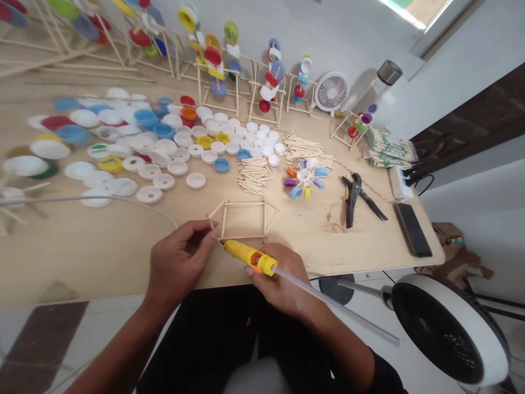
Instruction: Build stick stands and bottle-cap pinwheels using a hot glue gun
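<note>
My right hand [285, 276] is wrapped round a yellow hot glue gun [246, 253]. A long clear glue stick [336, 306] sticks out of its back end. The gun's nozzle touches or nearly touches the near left corner of a small frame of wooden sticks [245, 204] lying on the table. With thumb and fingers pinched, my left hand [176, 262] holds a short wooden stick [211, 223] at that same corner. The stick's lower end is partly hidden by my fingertips. Slanted sticks form points at the frame's left and right ends.
Many bottle caps [196, 180] spread across the left and middle. Cut sticks [254, 175], a cap wheel [304, 175], cutters [356, 197] and a phone [413, 230] lie beyond and rightward. Finished stick stands [266, 104] line the wall; a fan [447, 328] stands by the table's right edge.
</note>
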`<state>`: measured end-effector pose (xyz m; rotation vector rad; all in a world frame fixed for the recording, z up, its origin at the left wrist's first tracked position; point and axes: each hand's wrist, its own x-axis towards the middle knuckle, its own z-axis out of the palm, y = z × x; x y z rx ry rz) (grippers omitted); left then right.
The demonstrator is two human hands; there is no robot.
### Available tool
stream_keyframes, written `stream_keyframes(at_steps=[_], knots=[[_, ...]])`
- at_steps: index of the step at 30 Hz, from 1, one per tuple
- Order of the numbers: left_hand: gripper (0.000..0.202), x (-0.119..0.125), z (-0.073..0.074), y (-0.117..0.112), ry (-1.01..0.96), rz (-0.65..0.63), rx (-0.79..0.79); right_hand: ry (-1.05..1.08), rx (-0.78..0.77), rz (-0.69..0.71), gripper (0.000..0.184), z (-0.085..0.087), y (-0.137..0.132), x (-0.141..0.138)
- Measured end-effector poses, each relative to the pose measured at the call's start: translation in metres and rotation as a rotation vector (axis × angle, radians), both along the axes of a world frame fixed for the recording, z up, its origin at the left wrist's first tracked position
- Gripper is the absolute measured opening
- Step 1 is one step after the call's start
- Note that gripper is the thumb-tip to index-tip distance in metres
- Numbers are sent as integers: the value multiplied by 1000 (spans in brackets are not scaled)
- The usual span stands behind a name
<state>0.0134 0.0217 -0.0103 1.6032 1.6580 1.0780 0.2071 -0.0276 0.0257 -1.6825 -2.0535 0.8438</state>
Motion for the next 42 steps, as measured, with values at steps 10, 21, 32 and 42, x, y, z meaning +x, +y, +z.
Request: stream_keyframes(at_steps=[10,21,32,42], knots=[[24,-1,-1,-1,-8,6,-4,6,7,-2,24,1,0,0],[23,0,1,-1,-4,-4,-5,-35,-14,7,23,4,1,0],[21,-2,-3,-1,-4,-5,18,1,-15,-21,24,2,0,-1],[20,-1,-1,-1,-16,-5,16,-8,-33,-28,22,3,-1,-2]])
